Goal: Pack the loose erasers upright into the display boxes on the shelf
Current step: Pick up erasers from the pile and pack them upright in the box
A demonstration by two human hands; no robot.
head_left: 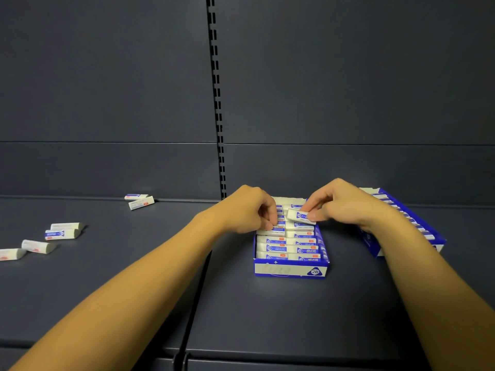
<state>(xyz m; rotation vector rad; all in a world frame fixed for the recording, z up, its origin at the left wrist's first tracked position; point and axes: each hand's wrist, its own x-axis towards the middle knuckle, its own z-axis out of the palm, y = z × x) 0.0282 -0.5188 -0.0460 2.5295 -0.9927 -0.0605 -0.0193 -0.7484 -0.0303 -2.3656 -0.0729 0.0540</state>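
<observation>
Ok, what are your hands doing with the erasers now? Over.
Right hand pinching one eraser over the box. Left hand curled on the packed row. Six loose erasers left on the shelf. Nothing blocking.

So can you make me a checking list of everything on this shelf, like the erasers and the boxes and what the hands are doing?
Surface: dark grey shelf, with a seam running front to back.
Job's things: front display box holds two rows of erasers; second display box sits to its right, angled.
Clutter: six loose erasers lie flat at left, two near the back wall, four farther left.
Grips: left hand has its fingers curled into the box's left row; right hand pinches one eraser above the right row.
Cables: nothing seen.
Surroundings: dark back panel with a slotted upright.
</observation>
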